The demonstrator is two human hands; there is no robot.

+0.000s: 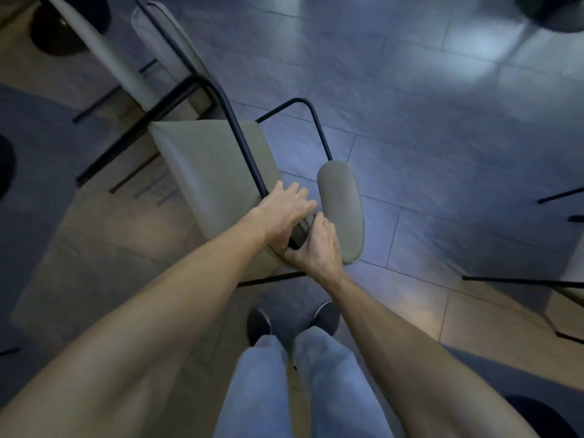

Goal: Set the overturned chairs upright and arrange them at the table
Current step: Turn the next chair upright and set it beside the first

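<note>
Large dark grey tiles cover the floor point(442, 153), with warmer tan patches to the left and lower right and pale glare further out. The chair point(205, 172) is just in front of my feet. Its grey seat faces up at me on a slant, and I cannot tell whether all its legs are on the ground. Both my arms reach forward and meet at its near corner, in the gap between the seat and the grey padded rest point(341, 213).

My left hand point(284, 211) lies over the black tube frame point(243, 137) where it bends down at the seat's edge, fingers across the top and thumb tucked beneath, holding it. My right hand point(317, 251) is just below and touching the left. Its fingers curl into the same gap and it grips the chair at the lower end of the pad.

Below the hands are my pale blue trousers point(262, 390) and dark shoes point(259, 324), toes pointing at the chair. A second chair point(167, 39) of the same kind is beyond the first, at upper left. A dark round base point(69, 26) sits in the far left corner. Thin black legs point(521, 281) of other furniture show at the right edge.
</note>
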